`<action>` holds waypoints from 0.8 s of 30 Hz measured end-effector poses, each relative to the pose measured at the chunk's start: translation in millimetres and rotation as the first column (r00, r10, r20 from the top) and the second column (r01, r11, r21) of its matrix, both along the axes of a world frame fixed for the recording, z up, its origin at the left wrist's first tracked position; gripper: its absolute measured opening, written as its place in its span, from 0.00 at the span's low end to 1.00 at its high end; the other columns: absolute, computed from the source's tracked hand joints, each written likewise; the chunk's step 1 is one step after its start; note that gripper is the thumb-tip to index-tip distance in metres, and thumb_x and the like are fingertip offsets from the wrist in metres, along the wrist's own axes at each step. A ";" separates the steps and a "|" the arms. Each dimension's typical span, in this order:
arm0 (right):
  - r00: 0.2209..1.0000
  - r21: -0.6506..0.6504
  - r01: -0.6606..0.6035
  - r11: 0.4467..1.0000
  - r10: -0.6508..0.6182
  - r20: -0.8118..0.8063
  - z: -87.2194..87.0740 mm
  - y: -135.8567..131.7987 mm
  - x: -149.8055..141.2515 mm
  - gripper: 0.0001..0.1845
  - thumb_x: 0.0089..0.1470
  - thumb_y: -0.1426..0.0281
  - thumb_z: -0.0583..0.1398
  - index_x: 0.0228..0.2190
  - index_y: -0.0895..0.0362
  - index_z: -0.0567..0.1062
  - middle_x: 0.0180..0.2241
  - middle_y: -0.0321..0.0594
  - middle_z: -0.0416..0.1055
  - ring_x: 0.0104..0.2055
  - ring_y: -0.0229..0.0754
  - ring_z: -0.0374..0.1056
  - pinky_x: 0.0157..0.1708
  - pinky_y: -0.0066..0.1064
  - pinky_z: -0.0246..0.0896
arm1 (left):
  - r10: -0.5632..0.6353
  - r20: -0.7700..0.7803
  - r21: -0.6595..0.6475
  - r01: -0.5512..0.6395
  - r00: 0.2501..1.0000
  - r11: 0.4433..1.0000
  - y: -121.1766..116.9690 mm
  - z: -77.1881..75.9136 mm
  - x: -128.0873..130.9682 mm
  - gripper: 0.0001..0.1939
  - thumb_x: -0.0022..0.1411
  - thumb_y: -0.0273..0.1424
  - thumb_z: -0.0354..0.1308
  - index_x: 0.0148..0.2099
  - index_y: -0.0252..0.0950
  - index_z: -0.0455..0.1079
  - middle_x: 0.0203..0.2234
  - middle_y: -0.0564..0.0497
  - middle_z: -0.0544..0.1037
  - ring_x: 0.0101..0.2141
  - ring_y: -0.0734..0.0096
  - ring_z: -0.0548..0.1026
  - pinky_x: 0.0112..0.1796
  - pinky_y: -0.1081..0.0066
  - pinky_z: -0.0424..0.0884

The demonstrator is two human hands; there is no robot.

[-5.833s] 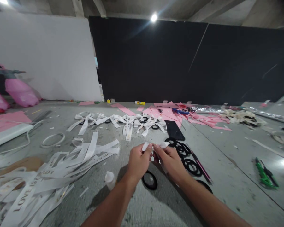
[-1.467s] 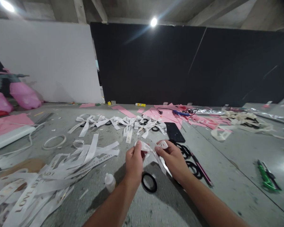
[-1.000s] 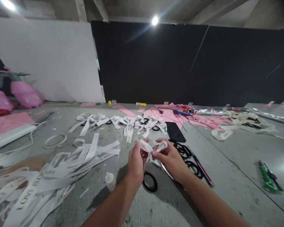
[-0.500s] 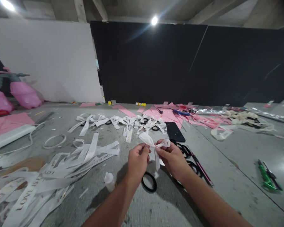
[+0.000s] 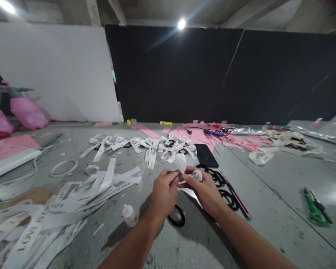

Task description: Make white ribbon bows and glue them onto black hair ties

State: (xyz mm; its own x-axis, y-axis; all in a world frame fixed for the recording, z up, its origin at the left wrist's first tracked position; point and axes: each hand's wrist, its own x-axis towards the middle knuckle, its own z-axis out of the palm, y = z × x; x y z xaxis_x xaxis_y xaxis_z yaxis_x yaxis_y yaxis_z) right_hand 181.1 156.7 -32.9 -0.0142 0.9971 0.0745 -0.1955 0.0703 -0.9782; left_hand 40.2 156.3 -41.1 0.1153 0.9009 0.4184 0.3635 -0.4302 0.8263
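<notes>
Between my hands is a white ribbon bow [image 5: 180, 163], one loop standing up and another curling beside my right fingers. My left hand [image 5: 165, 190] pinches it near the knot, fingers closed. My right hand [image 5: 204, 188] grips the bow from the other side, thumb and fingertips close to the left ones; the knot itself is hidden. Under my hands a black ring [image 5: 177, 221] lies on the grey floor. Just left of my left forearm stands a small white bottle [image 5: 129, 215]. Several more black rings [image 5: 229, 200] lie beyond my right wrist.
Loose printed white ribbons [image 5: 53, 213] cover the left side. Finished-looking white bows [image 5: 154, 145] form a row ahead, near a black phone-like slab [image 5: 206, 155]. Pink paper [image 5: 196, 130] lies behind. A green cutter [image 5: 315, 207] is at right, a white ring [image 5: 63, 168] at left.
My hands have drawn closer together and turned the bow. Its left loop now points upward, and the hanging tail is mostly hidden behind my fingers.
</notes>
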 end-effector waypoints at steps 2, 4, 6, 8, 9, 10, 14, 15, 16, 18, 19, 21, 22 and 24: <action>0.984 0.039 0.028 0.999 -0.035 0.173 4.5 -0.4 1.6 0.17 0.42 0.58 0.69 0.30 0.58 0.77 0.26 0.38 0.72 0.26 0.40 0.67 0.25 0.31 0.68 | -0.003 -0.092 0.029 0.005 0.996 1.000 -0.1 1.7 -1.2 0.13 0.65 0.27 0.49 0.39 0.35 0.76 0.32 0.47 0.74 0.35 0.68 0.72 0.37 0.70 0.66; 0.947 0.091 0.049 0.995 -0.075 0.313 7.1 -0.2 3.7 0.16 0.45 0.57 0.68 0.25 0.58 0.77 0.21 0.35 0.67 0.21 0.37 0.62 0.21 0.28 0.62 | -0.023 -0.188 0.042 0.032 0.982 0.999 -0.9 2.3 -1.4 0.14 0.66 0.27 0.48 0.37 0.36 0.75 0.30 0.48 0.73 0.34 0.68 0.71 0.37 0.70 0.65; 0.936 0.120 0.054 0.991 -0.092 0.340 6.7 0.7 5.5 0.16 0.47 0.57 0.66 0.22 0.57 0.75 0.19 0.34 0.64 0.21 0.36 0.60 0.20 0.27 0.58 | -0.055 -0.260 0.041 0.068 0.964 0.997 -2.0 2.2 -1.2 0.15 0.67 0.29 0.47 0.37 0.36 0.75 0.30 0.49 0.72 0.35 0.68 0.71 0.38 0.70 0.64; 0.953 0.099 0.083 0.992 -0.108 0.284 3.3 2.1 6.4 0.17 0.46 0.55 0.66 0.23 0.57 0.75 0.20 0.34 0.65 0.21 0.36 0.59 0.20 0.26 0.57 | -0.083 -0.306 0.034 0.098 0.949 0.995 -2.5 1.4 -1.5 0.14 0.67 0.33 0.48 0.37 0.36 0.75 0.30 0.49 0.72 0.34 0.68 0.71 0.37 0.70 0.64; 0.959 0.074 0.104 0.992 -0.120 0.256 0.9 2.9 6.4 0.18 0.45 0.54 0.66 0.25 0.57 0.75 0.21 0.34 0.66 0.21 0.35 0.59 0.19 0.26 0.57 | -0.094 -0.323 0.035 0.111 0.942 0.993 -2.4 1.0 -1.9 0.14 0.67 0.34 0.48 0.37 0.36 0.75 0.30 0.49 0.72 0.33 0.68 0.71 0.37 0.70 0.63; 0.963 0.046 0.127 0.991 -0.134 0.236 -1.7 3.5 6.2 0.19 0.45 0.53 0.67 0.26 0.57 0.75 0.21 0.34 0.66 0.21 0.35 0.58 0.19 0.26 0.57 | -0.098 -0.338 0.041 0.118 0.936 0.992 -2.2 0.6 -2.5 0.15 0.67 0.34 0.48 0.36 0.36 0.75 0.29 0.50 0.71 0.32 0.68 0.71 0.36 0.71 0.63; 0.963 -0.006 0.186 0.983 -0.181 0.202 -8.5 3.9 3.5 0.21 0.44 0.51 0.67 0.28 0.57 0.75 0.22 0.34 0.66 0.22 0.35 0.60 0.21 0.27 0.61 | -0.041 -0.322 0.108 0.079 0.946 0.991 -2.1 1.6 -3.5 0.17 0.68 0.34 0.48 0.34 0.37 0.76 0.24 0.51 0.70 0.28 0.71 0.68 0.31 0.72 0.60; 0.963 -0.005 0.193 0.981 -0.189 0.190 -8.7 3.4 2.8 0.21 0.44 0.51 0.67 0.28 0.57 0.75 0.22 0.34 0.66 0.22 0.35 0.60 0.22 0.28 0.62 | -0.020 -0.299 0.126 0.060 0.954 0.990 -2.5 2.5 -2.9 0.17 0.68 0.34 0.48 0.33 0.37 0.76 0.23 0.51 0.69 0.27 0.71 0.68 0.31 0.72 0.60; 0.965 -0.002 0.200 0.980 -0.197 0.176 -8.4 2.7 2.2 0.21 0.44 0.51 0.67 0.28 0.57 0.75 0.22 0.34 0.66 0.22 0.35 0.60 0.22 0.28 0.62 | 0.001 -0.272 0.139 0.039 0.962 0.989 -3.1 3.6 -2.1 0.17 0.68 0.34 0.48 0.32 0.36 0.76 0.22 0.52 0.69 0.26 0.71 0.68 0.30 0.72 0.59; 0.966 0.017 0.213 0.977 -0.213 0.145 -6.8 1.5 1.8 0.21 0.44 0.52 0.67 0.27 0.57 0.75 0.22 0.34 0.65 0.22 0.35 0.59 0.22 0.27 0.61 | 0.026 -0.226 0.162 0.012 0.974 0.987 -4.6 5.9 -0.5 0.18 0.67 0.34 0.49 0.30 0.36 0.75 0.21 0.52 0.69 0.25 0.72 0.67 0.29 0.72 0.59; 0.968 0.027 0.211 0.977 -0.213 0.133 -5.9 1.0 2.0 0.20 0.45 0.52 0.67 0.27 0.57 0.75 0.22 0.34 0.65 0.22 0.35 0.59 0.21 0.26 0.60 | 0.031 -0.213 0.171 0.006 0.977 0.985 -5.1 6.8 -0.2 0.18 0.67 0.34 0.49 0.29 0.37 0.75 0.20 0.52 0.69 0.25 0.72 0.67 0.29 0.72 0.59; 0.976 0.046 0.184 0.982 -0.188 0.108 -3.8 0.8 2.9 0.19 0.46 0.54 0.67 0.26 0.57 0.74 0.21 0.33 0.64 0.22 0.34 0.58 0.21 0.26 0.58 | 0.045 -0.201 0.190 -0.006 0.979 0.982 -5.5 7.7 -1.6 0.18 0.67 0.34 0.49 0.30 0.37 0.76 0.21 0.51 0.70 0.25 0.72 0.68 0.29 0.72 0.60; 0.984 0.047 0.157 0.986 -0.160 0.078 -2.7 1.0 3.2 0.18 0.47 0.54 0.67 0.26 0.57 0.74 0.21 0.33 0.64 0.22 0.34 0.58 0.21 0.25 0.58 | 0.066 -0.200 0.202 -0.025 0.978 0.979 -5.2 7.6 -3.3 0.17 0.67 0.34 0.49 0.31 0.37 0.77 0.21 0.51 0.71 0.25 0.71 0.69 0.29 0.72 0.61; 0.995 0.018 0.088 0.996 -0.087 -0.037 -0.4 1.7 3.1 0.17 0.47 0.55 0.67 0.28 0.56 0.74 0.24 0.33 0.66 0.23 0.34 0.60 0.21 0.26 0.58 | 0.147 -0.197 0.230 -0.100 0.969 0.968 -3.9 6.2 -7.7 0.16 0.67 0.35 0.50 0.34 0.36 0.77 0.22 0.50 0.72 0.26 0.71 0.70 0.30 0.72 0.62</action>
